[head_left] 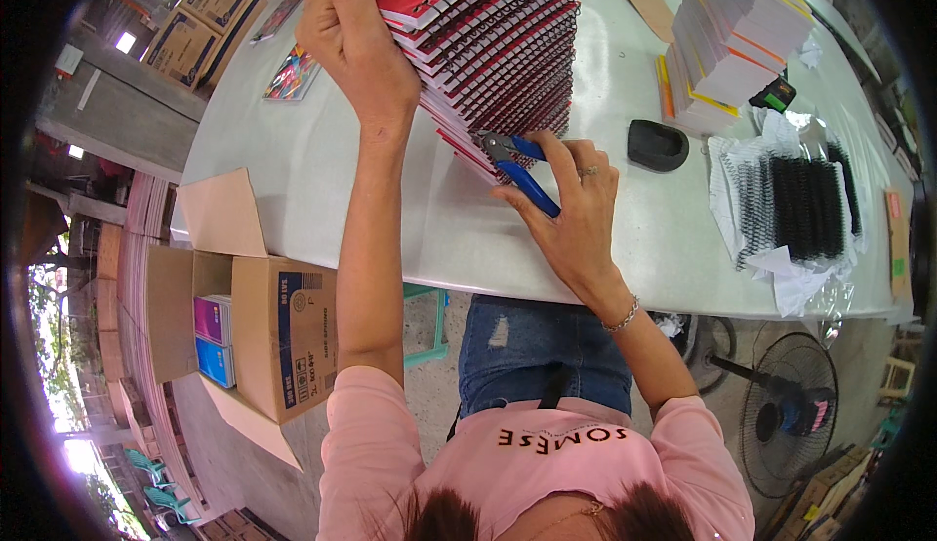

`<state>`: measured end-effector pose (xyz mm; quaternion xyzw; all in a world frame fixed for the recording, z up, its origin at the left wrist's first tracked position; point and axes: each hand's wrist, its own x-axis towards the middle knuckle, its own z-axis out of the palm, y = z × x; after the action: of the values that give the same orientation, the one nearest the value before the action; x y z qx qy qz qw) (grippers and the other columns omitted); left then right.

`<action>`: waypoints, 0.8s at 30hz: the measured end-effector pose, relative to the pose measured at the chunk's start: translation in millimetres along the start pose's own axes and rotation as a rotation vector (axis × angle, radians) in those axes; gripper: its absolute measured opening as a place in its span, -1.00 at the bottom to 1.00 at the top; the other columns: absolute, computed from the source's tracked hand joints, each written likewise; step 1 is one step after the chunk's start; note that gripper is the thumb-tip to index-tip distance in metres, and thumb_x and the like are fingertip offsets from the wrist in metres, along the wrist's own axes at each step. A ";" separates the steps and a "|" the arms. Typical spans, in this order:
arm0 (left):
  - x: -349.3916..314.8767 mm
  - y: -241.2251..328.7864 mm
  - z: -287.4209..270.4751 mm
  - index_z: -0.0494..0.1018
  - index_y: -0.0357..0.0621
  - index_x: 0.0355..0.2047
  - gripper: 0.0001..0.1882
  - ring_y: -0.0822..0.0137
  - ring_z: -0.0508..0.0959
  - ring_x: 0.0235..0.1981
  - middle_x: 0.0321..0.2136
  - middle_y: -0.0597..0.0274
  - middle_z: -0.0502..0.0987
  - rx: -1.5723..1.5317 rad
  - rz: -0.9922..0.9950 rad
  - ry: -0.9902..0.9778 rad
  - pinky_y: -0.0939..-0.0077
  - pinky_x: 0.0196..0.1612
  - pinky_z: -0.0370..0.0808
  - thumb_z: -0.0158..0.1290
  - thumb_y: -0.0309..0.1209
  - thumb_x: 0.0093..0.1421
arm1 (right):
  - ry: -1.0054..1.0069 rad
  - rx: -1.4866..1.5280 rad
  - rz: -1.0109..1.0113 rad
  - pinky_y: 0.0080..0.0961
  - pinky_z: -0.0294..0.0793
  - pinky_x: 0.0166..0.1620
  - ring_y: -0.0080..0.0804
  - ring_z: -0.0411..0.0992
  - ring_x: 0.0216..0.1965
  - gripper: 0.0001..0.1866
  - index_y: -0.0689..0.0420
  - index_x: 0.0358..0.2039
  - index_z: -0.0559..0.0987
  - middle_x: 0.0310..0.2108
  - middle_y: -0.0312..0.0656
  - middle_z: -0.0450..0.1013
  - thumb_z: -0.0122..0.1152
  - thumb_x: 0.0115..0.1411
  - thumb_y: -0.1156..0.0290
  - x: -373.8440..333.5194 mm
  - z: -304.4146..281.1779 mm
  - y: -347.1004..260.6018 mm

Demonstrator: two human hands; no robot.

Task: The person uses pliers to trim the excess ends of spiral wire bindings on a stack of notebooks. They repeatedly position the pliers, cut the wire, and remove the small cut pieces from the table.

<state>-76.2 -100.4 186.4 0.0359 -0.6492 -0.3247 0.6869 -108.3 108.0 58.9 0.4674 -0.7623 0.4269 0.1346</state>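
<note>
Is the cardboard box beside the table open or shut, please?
Open: the cardboard box has its flaps spread, showing books inside.

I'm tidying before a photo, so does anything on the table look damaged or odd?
Yes: on the right of the table, the white wrapping by the black coils looks torn and crumpled, with ragged edges.

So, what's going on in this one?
A person at a pale table has their left hand on the top of a tall stack of red spiral-bound notebooks. The right hand holds blue-handled pliers at the stack's lower part. Further right are black coils amid white wrapping and stacked white-paged pads.
</note>
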 end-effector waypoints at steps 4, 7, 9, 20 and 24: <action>1.2 -2.2 -0.1 0.66 -0.39 -0.44 -0.37 0.33 0.61 -0.32 -0.42 0.05 0.69 -0.020 0.038 -0.009 0.43 -0.03 0.46 -0.11 -0.07 0.47 | -0.127 0.407 0.144 -0.43 0.41 -0.17 -0.25 0.46 -0.28 -0.35 0.22 0.08 0.52 -0.24 -0.09 0.51 0.37 0.21 -0.06 0.1 5.0 2.9; -0.6 -0.8 1.7 0.66 -0.38 -0.44 -0.38 0.33 0.61 -0.32 -0.43 0.06 0.68 -0.003 0.024 0.004 0.42 -0.02 0.46 -0.12 -0.07 0.48 | -0.499 0.841 0.428 -0.49 0.43 -0.20 -0.33 0.47 -0.33 -0.39 0.27 0.05 0.54 -0.27 -0.04 0.54 0.29 0.28 -0.05 11.2 -16.6 -0.4; 0.2 -0.5 1.5 0.66 -0.38 -0.45 -0.37 0.33 0.61 -0.31 -0.43 0.07 0.69 -0.015 0.033 -0.010 0.42 -0.02 0.44 -0.12 -0.07 0.48 | -0.501 0.836 0.390 -0.51 0.42 -0.18 -0.40 0.43 -0.31 -0.41 0.28 0.04 0.55 -0.27 -0.06 0.54 0.24 0.33 -0.05 12.7 -19.8 2.2; -4.5 -7.7 0.8 0.56 -0.32 -0.48 -0.49 0.36 0.56 -0.35 -0.46 0.11 0.64 -0.138 -0.013 0.002 0.40 -0.06 0.44 -0.14 -0.23 0.51 | -0.620 0.900 0.442 -0.40 0.42 -0.19 -0.25 0.43 -0.36 -0.41 0.30 0.04 0.53 -0.35 -0.03 0.50 0.22 0.33 -0.04 21.0 -27.3 8.6; -4.4 -8.4 0.5 0.56 -0.32 -0.49 -0.49 0.37 0.55 -0.36 -0.47 0.13 0.64 -0.130 0.010 0.011 0.41 -0.07 0.44 -0.13 -0.22 0.51 | -0.203 0.389 0.116 -0.30 0.33 -0.08 -0.17 0.38 -0.21 -0.36 0.20 0.12 0.48 -0.25 -0.06 0.44 0.32 0.25 -0.06 4.9 -13.6 4.0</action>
<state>-79.7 -104.7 178.7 -0.0104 -0.6233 -0.3626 0.6927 -116.8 116.4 67.9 0.4806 -0.7008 0.5238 -0.0600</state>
